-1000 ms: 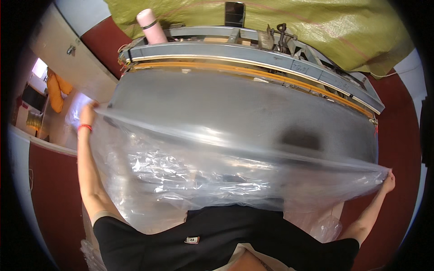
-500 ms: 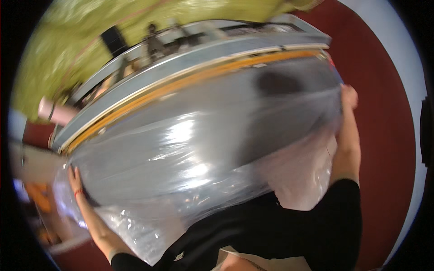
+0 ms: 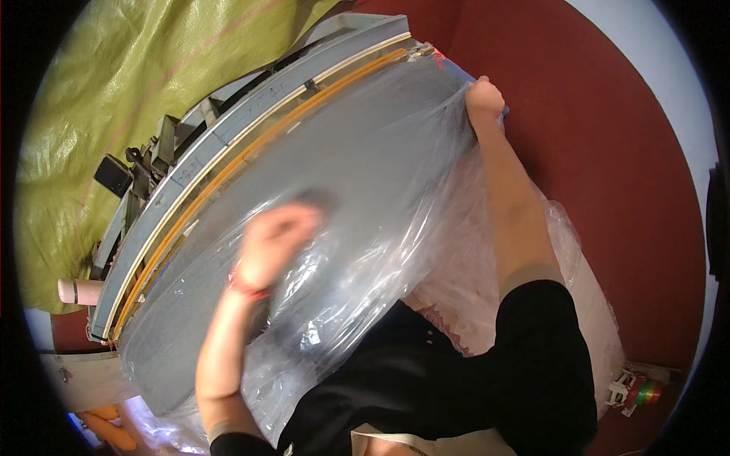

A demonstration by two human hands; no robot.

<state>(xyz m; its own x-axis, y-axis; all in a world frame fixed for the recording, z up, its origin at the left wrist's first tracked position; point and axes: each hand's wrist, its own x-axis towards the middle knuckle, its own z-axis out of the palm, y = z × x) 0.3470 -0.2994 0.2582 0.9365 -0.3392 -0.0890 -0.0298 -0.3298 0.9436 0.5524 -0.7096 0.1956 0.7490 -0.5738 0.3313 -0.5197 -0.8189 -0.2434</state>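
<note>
Clear plastic film (image 3: pixel 380 254) lies creased over a broad grey flat surface (image 3: pixel 365 133) and hangs down at the near side against my black shirt. At the far right corner my right hand (image 3: pixel 485 101) is closed on the film, which pulls into folds toward its fingers. My left hand (image 3: pixel 277 239), a red band at its wrist, is over the middle of the film. It is smeared by motion, so its fingers and any contact with the film are unclear. Along the far edge of the surface runs an orange strip (image 3: pixel 247 148) beside a grey metal rail (image 3: pixel 171 178).
Behind the rail stand metal brackets (image 3: pixel 163 144) and a small black box (image 3: pixel 112 175). A pink cylinder (image 3: pixel 79 291) juts out at the rail's left end. Yellow-green sheeting (image 3: pixel 144 83) covers the far left. Dark red floor (image 3: pixel 601 167) lies to the right, with a multicoloured object (image 3: pixel 647 393) low down.
My left hand has left the film's left edge and moved inward over the middle. My right hand still grips the film at the right corner. The view has turned, tilting the rail more steeply.
</note>
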